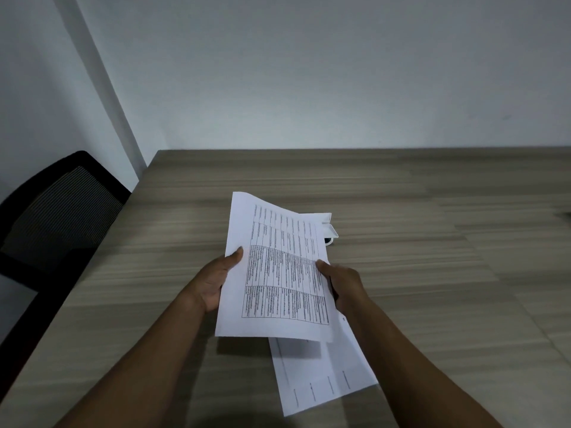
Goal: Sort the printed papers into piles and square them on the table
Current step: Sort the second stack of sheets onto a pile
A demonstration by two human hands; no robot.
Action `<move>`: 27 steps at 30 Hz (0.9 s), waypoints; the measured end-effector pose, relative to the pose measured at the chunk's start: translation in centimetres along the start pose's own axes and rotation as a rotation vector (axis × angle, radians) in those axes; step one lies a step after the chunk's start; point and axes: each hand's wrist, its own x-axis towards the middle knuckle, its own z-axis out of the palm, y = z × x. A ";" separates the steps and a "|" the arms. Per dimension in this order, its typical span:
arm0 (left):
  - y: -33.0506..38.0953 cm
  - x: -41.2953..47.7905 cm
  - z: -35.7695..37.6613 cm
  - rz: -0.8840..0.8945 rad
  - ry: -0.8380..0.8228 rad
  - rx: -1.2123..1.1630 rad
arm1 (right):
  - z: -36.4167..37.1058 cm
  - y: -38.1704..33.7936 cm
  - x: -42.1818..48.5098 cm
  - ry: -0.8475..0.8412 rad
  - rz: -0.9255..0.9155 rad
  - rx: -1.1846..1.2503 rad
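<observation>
You hold a thin white sheet (278, 273) above the desk (432, 242), a little nearer than its middle. It is printed with a ruled table of small dark text, and its far edge curls slightly. It hangs tilted, with its shadow falling on the wood below.

A second flat sheet (324, 375), with a few short lines of print, lies on the desk under the first sheet's near edge and runs askew toward you and to the right.

Your left grip (213, 282) holds the raised sheet at its left edge, thumb on top and fingers hidden beneath. Your right grip (343, 285) holds the right edge the same way, thumb pressed on the print. Both forearms reach in from the near edge, drawing closer toward the paper.

The desk has a matte grey-brown wood grain in long streaks. Behind the sheet a small white angular object (330, 231) sits on the desk, mostly hidden. A black mesh-backed chair (61, 211) stands at the left, and a plain pale wall (309, 72) rises behind.
</observation>
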 end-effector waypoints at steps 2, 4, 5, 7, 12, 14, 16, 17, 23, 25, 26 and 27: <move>0.1 -0.1 -0.2 -0.002 0.026 -0.023 | -0.2 0.1 0.2 -0.009 0.007 -0.002; 0.2 -0.3 -0.6 -0.008 0.034 -0.037 | -0.4 0.3 0.2 -0.048 0.030 -0.042; 0.2 -0.5 -0.9 -0.009 0.038 -0.036 | -0.4 0.4 -0.1 -0.066 0.034 -0.059; 0.4 -0.6 -1.2 0.001 0.055 -0.015 | -0.6 0.7 -0.1 -0.068 0.011 -0.110; 1.2 -1.6 -2.7 0.039 0.116 -0.047 | -2.9 3.3 0.7 0.103 -0.055 -0.420; 1.6 -2.0 -3.7 0.047 0.121 -0.059 | -4.4 4.9 0.9 0.172 -0.025 -0.512; 1.9 -2.2 -4.5 0.050 0.115 -0.068 | -5.5 6.1 1.0 0.233 0.005 -0.581; 2.0 -2.3 -4.6 0.051 0.108 -0.073 | -5.8 6.5 1.0 0.258 0.016 -0.593; 1.4 -2.2 -3.8 0.047 0.073 -0.082 | -4.4 6.5 1.1 0.443 -0.026 -0.846; 1.1 -1.9 -3.2 0.039 0.054 -0.088 | -3.0 4.7 0.3 0.344 -0.124 -0.673; 1.0 -1.8 -2.8 0.036 0.045 -0.089 | -2.0 3.5 -0.3 0.211 -0.129 -0.480; 0.8 -1.6 -2.5 0.035 0.040 -0.085 | -1.0 2.5 -0.9 0.048 -0.061 -0.287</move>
